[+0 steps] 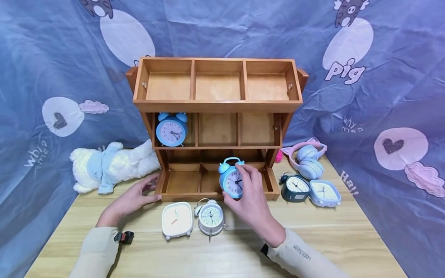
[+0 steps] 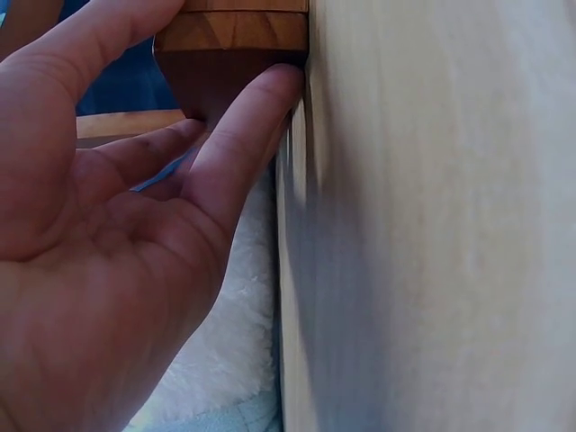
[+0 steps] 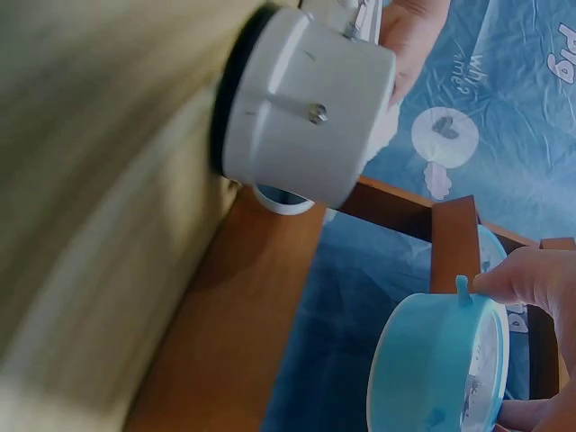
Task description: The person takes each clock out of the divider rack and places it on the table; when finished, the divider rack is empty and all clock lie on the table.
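My right hand (image 1: 252, 195) pinches a blue twin-bell alarm clock (image 1: 231, 183) by its edge, thumb low and fingers by the bell. The clock is upright, dial toward me, in front of the bottom tier of a wooden shelf (image 1: 217, 106); the fingers cover its right side. In the right wrist view the same blue clock (image 3: 423, 364) shows its round side and small feet. At the shelf's lower left corner, my left hand (image 1: 139, 199) touches the wood with extended fingers. The left wrist view has the fingertips right at the shelf's end (image 2: 234, 36).
Another blue alarm clock (image 1: 171, 131) stands in the middle tier's left compartment. Before the shelf are a white square clock (image 1: 177, 219) and a silver twin-bell clock (image 1: 211, 218). To the right are a dark green clock (image 1: 295, 188), a pale blue clock (image 1: 325, 193) and headphones (image 1: 311, 166). A plush toy (image 1: 111, 166) lies left.
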The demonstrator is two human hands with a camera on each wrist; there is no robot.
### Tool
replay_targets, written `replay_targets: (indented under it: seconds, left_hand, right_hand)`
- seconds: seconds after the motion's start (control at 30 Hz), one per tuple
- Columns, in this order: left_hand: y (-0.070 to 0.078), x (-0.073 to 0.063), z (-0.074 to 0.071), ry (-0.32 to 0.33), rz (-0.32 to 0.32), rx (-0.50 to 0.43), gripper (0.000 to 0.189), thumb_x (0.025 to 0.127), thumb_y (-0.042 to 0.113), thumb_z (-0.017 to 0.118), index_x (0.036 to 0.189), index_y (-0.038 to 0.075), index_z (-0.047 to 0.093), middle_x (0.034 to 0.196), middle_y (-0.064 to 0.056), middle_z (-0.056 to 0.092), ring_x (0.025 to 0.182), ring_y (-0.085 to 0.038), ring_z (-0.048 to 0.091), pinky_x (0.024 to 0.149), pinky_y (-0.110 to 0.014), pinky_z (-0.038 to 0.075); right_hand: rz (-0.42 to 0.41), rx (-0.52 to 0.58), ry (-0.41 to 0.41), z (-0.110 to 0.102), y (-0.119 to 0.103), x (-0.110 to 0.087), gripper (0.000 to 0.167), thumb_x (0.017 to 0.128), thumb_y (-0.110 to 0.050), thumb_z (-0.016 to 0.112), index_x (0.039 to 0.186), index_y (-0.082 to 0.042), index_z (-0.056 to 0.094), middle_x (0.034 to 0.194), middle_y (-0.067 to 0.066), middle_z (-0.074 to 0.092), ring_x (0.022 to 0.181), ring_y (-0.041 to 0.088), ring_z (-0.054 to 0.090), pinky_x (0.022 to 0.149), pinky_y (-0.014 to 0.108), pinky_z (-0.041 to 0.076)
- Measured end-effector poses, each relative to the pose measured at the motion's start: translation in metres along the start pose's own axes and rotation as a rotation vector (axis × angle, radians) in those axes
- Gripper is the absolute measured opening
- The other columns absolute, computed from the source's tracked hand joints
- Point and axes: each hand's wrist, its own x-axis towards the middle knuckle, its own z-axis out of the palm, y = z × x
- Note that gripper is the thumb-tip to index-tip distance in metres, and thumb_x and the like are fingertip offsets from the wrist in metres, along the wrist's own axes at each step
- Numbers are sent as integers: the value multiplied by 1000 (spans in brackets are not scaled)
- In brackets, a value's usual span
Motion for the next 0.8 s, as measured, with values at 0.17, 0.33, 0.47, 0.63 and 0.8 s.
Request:
replay_targets:
  seconds: [0.17, 0.33, 0.47, 0.63, 0.8]
  left_hand:
    - [1, 1, 0, 4, 3, -7, 88, 106, 22, 80, 173, -4, 30, 169, -34, 48, 148, -54, 58, 124, -67, 47]
    - [1, 0, 0, 8, -5, 6, 87, 106, 22, 80, 173, -4, 31, 168, -34, 48, 145, -55, 59, 121, -68, 50]
    - [1, 0, 0, 13, -11, 19, 87, 105, 23, 81, 172, -4, 32, 168, -33, 49, 142, -53, 61, 118, -65, 53]
    - [2, 0, 0, 19, -26, 30, 88, 104, 24, 82, 172, -3, 33, 168, -33, 49, 142, -52, 62, 113, -56, 57]
    - [2, 0, 0, 17, -33, 27, 89, 104, 25, 82, 173, -3, 32, 170, -32, 47, 143, -53, 61, 110, -53, 59]
  right_hand:
    - [19, -13, -21, -1, 5, -8, 89, 76, -22, 96, 154, 0, 59, 148, 22, 56, 133, 39, 57, 104, 54, 61]
    - [27, -22, -52, -3, 9, -16, 89, 75, -22, 96, 153, 1, 60, 149, 22, 57, 135, 39, 57, 104, 54, 60]
    - [31, -22, -77, -5, 12, -23, 89, 75, -21, 96, 153, 2, 60, 150, 21, 58, 136, 39, 58, 106, 55, 60]
    - [30, -25, -89, -7, 15, -30, 89, 74, -21, 96, 152, 2, 61, 148, 22, 60, 136, 39, 58, 107, 57, 60]
    - [42, -35, -98, -9, 17, -36, 88, 74, -21, 97, 151, 1, 62, 146, 20, 60, 134, 37, 59, 105, 55, 61]
